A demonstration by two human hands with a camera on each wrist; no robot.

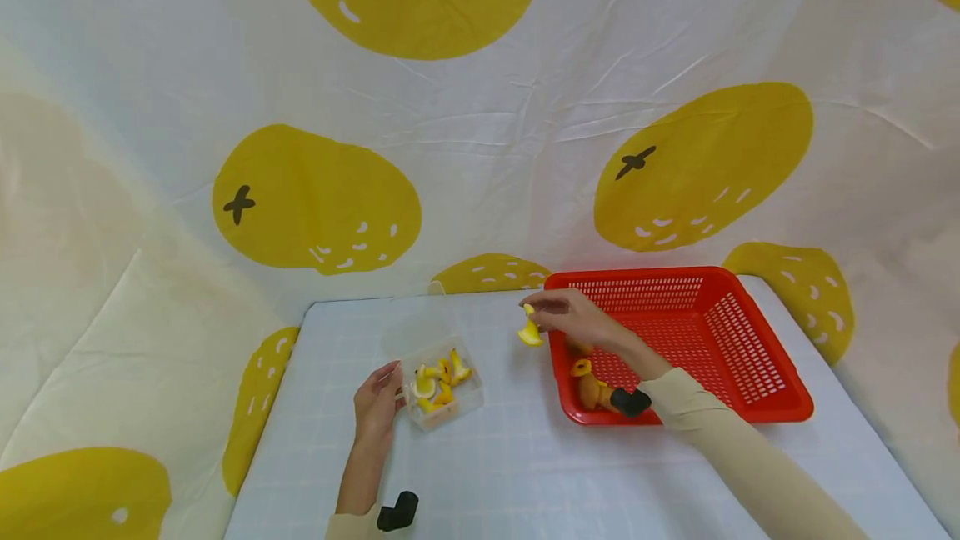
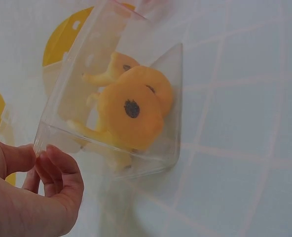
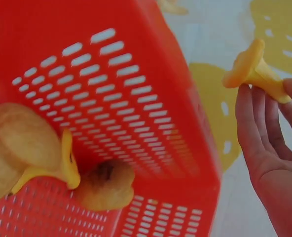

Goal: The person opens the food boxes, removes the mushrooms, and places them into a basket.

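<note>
Between the thumb and fingers of my right hand (image 1: 573, 315) is a yellow chanterelle mushroom (image 3: 257, 74), pinched by its stem just beyond the left rim of the red basket (image 1: 750, 411). My left hand (image 1: 377, 398) pinches the near left edge of a clear plastic box (image 1: 442, 419) on the table, its transparent lid (image 1: 423, 319) standing up at the back. Several yellow-orange chanterelles (image 2: 131, 111) lie inside the box, some with dark centres in the left wrist view. In the basket's left end are brown, rounded mushrooms (image 3: 30, 136) and another chanterelle (image 3: 69, 160).
The white table (image 1: 517, 473) carries the box on the left and the slotted basket on the right, with a gap between them. Behind the table hangs a white cloth (image 1: 480, 190) printed with large yellow fruit shapes. Black wrist cameras sit on both forearms.
</note>
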